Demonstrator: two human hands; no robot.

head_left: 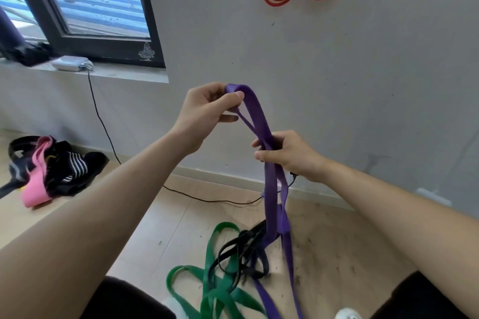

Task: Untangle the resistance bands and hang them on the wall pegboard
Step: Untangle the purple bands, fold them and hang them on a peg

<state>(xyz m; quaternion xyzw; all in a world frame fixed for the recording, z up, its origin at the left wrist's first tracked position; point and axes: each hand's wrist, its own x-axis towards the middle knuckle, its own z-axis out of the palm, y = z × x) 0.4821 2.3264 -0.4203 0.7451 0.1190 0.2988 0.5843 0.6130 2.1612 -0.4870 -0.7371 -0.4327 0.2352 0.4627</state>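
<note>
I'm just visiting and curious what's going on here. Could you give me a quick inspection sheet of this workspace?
Surface: wood floor, small dark specks scattered.
Job's things: purple band held up; green band and black bands tangled on floor; red bands hanging on wall.
Clutter: pile of pink and black items at left.
Hands: left hand pinches purple band's top; right hand grips it lower.
Cables: black cable from white device on sill to floor.
Surroundings: grey wall, window.
</note>
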